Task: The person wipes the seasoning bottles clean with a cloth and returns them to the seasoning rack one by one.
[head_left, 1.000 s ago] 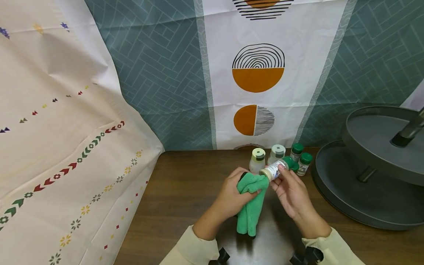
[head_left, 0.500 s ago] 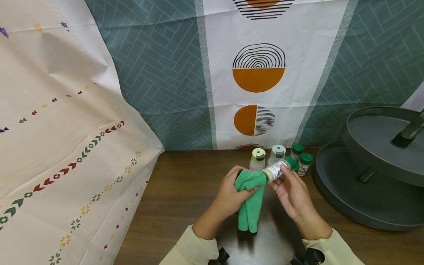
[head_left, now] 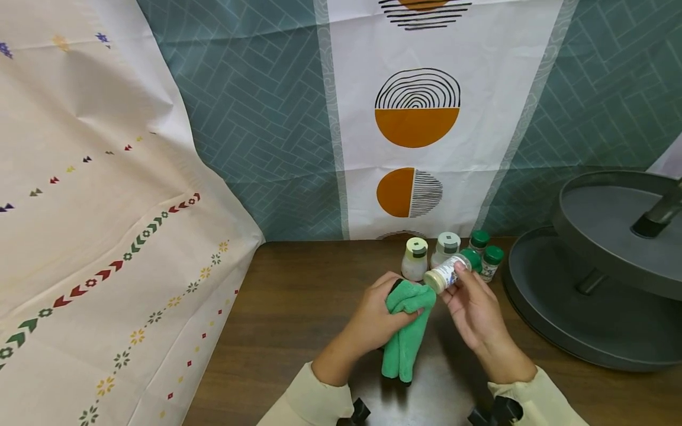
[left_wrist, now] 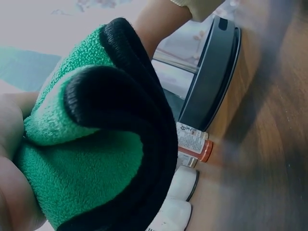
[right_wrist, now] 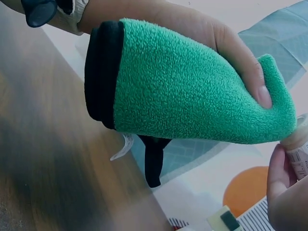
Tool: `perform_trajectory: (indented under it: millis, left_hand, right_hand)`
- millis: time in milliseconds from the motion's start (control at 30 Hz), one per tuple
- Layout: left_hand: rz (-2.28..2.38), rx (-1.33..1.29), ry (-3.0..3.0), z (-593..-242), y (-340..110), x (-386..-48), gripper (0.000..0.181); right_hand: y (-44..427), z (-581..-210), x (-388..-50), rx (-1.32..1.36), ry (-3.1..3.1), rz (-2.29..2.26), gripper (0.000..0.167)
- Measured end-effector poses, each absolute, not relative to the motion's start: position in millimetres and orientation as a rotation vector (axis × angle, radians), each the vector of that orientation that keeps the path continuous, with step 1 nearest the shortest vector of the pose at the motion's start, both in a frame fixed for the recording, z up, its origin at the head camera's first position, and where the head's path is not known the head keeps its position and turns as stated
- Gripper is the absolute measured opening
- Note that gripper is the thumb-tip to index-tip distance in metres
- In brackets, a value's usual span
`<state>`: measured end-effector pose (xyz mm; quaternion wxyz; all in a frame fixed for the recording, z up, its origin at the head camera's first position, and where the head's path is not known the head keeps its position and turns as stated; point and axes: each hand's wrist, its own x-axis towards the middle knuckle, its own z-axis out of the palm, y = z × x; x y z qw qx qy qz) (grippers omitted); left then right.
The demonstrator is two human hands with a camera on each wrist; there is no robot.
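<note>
My left hand [head_left: 373, 316] grips a folded green terry cloth [head_left: 407, 340] with black edging, its thumb lying across the front. The cloth's folds hang down over the table. My right hand [head_left: 474, 313] holds a small spice jar [head_left: 446, 273] with a green lid, thumb on its label. Tilted, the jar has its pale base toward the cloth and its lid up to the right. Cloth and base meet or nearly meet. In the right wrist view the cloth [right_wrist: 192, 91] hides most of the left hand, and the jar [right_wrist: 299, 156] shows only in part.
Behind the hands stand two white-capped shakers, one a yellowish-topped shaker [head_left: 414, 263] and one a clear shaker [head_left: 445, 248]. Beside them are green-lidded jars, including a front jar [head_left: 491, 263]. A dark two-tier tray [head_left: 575, 337] stands at right on the wooden table [head_left: 266, 331].
The cloth shifts slightly left and up, then back right and down. The jar has moved a little to the right, and more of its base shows now.
</note>
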<state>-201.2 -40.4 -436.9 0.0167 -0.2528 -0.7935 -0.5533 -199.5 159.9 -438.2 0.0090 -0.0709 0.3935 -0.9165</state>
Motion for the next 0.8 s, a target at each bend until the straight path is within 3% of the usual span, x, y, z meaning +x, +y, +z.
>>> perform_trajectory:
  millis: [300,800]
  left_hand:
    - [-1.771,-0.817,-2.412,-436.1,-38.2,-198.4,0.036]
    - [-1.879,-0.535,-2.267,-437.1,-37.4,-202.3,0.034]
  right_hand:
    - [157.3,-440.4,-199.9,-0.175,1.351,-2.743,0.022]
    - [156.6,-439.5,-200.7,-0.244,1.324,-2.786,0.017]
